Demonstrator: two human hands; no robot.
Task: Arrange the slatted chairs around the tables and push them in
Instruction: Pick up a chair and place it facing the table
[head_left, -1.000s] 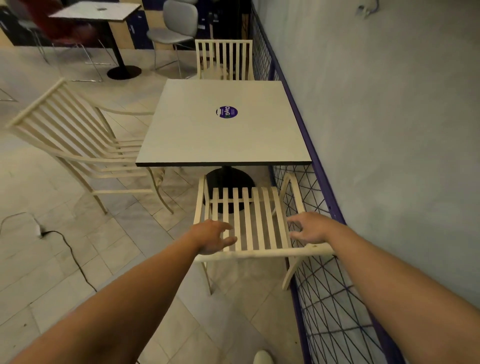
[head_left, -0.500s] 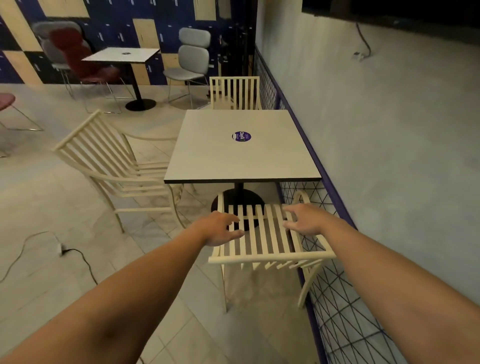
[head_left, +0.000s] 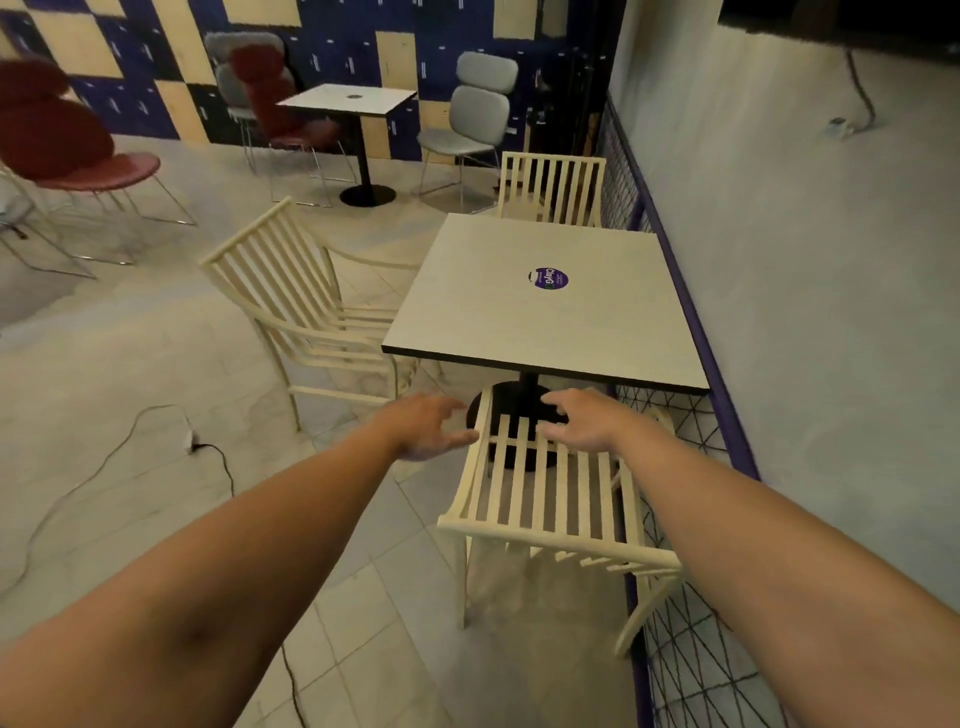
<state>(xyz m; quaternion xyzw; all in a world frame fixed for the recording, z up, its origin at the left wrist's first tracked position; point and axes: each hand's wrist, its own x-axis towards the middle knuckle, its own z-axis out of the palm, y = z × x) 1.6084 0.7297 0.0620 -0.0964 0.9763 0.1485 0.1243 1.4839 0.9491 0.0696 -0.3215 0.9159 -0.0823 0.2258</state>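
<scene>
A cream slatted chair (head_left: 550, 499) stands at the near edge of the square grey table (head_left: 535, 322), its seat partly under the top and its backrest toward me. My left hand (head_left: 428, 428) hovers by the chair's left front corner with loosely spread fingers, holding nothing. Above the front slats, my right hand (head_left: 584, 421) is open and relaxed too. A second slatted chair (head_left: 306, 306) sits angled at the table's left side, seat tucked under the edge. A third slatted chair (head_left: 553, 189) stands at the far side.
A purple-framed wire fence (head_left: 691, 597) runs along the right wall, close to the near chair. A black cable (head_left: 104, 457) trails over the tiled floor on the left. Farther back stand another table (head_left: 348, 101) and red and grey padded chairs (head_left: 478, 111).
Both hands have left the near chair's top rail and moved forward over its seat. The view has lifted and pulled back, so more of the room shows.
</scene>
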